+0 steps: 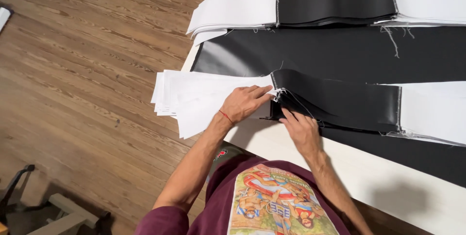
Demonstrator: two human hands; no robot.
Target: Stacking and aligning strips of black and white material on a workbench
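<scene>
- The near stack (310, 101) lies on the sheet (340, 53), which covers the table (388, 186).
- Its left end overhangs the table edge, above the floor (87, 84).
- The far stack (330, 7) lies behind the near stack, apart from it, running the same way.
- The left hand (245, 103) rests on the near stack, left of its seam.
- The right hand (302, 130) touches that stack's front edge, just right of the left hand.
- A chair base (58, 210) stands on the floor, well left of the table.
</scene>
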